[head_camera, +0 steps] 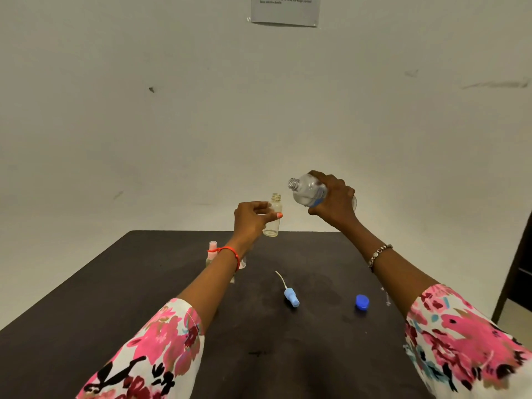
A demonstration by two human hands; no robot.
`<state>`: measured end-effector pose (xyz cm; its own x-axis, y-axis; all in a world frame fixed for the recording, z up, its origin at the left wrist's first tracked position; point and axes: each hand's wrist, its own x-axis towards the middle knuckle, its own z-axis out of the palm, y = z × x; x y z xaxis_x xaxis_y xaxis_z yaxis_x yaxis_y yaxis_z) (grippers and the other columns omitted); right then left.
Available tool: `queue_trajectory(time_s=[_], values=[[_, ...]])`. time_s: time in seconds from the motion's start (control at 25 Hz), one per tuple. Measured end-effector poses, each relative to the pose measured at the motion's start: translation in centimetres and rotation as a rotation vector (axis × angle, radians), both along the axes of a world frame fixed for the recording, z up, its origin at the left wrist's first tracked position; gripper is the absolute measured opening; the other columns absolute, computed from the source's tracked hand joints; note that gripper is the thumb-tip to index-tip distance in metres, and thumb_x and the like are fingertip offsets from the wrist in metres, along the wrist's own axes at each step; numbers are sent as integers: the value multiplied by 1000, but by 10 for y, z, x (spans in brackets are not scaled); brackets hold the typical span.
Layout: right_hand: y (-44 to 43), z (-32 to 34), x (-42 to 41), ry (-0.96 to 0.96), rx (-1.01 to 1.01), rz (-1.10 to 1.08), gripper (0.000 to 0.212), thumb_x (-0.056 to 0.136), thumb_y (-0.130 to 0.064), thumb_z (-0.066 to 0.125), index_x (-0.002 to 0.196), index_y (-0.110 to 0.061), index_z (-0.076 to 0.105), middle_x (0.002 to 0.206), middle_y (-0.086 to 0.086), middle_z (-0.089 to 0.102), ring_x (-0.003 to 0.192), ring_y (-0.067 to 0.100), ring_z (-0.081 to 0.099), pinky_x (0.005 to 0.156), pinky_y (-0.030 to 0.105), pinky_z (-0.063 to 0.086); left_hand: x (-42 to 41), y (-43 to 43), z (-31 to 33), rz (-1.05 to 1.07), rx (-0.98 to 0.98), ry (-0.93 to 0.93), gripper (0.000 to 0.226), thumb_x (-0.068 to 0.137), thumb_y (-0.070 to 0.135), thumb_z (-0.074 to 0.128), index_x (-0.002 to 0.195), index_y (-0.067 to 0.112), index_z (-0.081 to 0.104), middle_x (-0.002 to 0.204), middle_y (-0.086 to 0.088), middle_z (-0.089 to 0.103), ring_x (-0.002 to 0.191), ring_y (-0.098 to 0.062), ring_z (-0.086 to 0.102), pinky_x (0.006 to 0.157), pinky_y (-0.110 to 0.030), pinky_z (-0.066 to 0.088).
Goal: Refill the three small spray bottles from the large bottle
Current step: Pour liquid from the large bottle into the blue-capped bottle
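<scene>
My left hand holds a small clear spray bottle upright above the far part of the dark table; its neck is uncapped. My right hand grips the large clear bottle, tilted with its open mouth pointing left toward the small bottle, a short gap between them. A blue spray head with its dip tube lies on the table. The large bottle's blue cap rests to its right. A small bottle with a pink spray top stands behind my left wrist, partly hidden.
Another small clear item shows just right of my left wrist, mostly hidden. A thin clear object lies near my right forearm. A pale wall with a paper notice stands behind the table. A dark door frame is at the right.
</scene>
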<state>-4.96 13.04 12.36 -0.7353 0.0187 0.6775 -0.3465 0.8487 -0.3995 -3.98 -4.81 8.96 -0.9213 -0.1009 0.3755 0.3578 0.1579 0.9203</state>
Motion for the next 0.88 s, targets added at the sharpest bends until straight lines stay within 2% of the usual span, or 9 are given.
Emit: queue_trajectory(time_s=[0.24, 0.48, 0.76, 0.88], values=[[-5, 3, 1, 30, 96, 16, 76, 57, -12, 78, 127, -23, 49, 117, 9, 58, 109, 30, 49, 92, 39, 28, 4, 0, 3, -12, 6, -13, 49, 73, 12, 75, 118, 0, 59, 113, -17, 65, 92, -19, 60, 76, -30, 50], [-6, 4, -1, 35, 150, 23, 75, 59, -13, 77, 128, -23, 48, 117, 10, 57, 110, 29, 47, 94, 39, 26, 7, 1, 3, -29, 12, -15, 48, 74, 12, 75, 117, 0, 59, 112, -17, 66, 90, -19, 58, 67, -19, 49], [-6, 4, -2, 38, 187, 17, 75, 60, -11, 77, 128, -23, 47, 118, 10, 56, 111, 29, 47, 97, 41, 26, 9, 0, 2, -31, 17, -14, 48, 73, 10, 75, 117, 0, 60, 111, -17, 66, 89, -19, 59, 67, -20, 50], [-6, 3, -2, 38, 187, 18, 75, 60, -10, 76, 128, -23, 48, 117, 10, 57, 111, 29, 47, 97, 42, 26, 10, 0, 2, -33, 15, -17, 48, 73, 10, 75, 117, 0, 59, 112, -17, 65, 90, -19, 59, 72, -26, 52]])
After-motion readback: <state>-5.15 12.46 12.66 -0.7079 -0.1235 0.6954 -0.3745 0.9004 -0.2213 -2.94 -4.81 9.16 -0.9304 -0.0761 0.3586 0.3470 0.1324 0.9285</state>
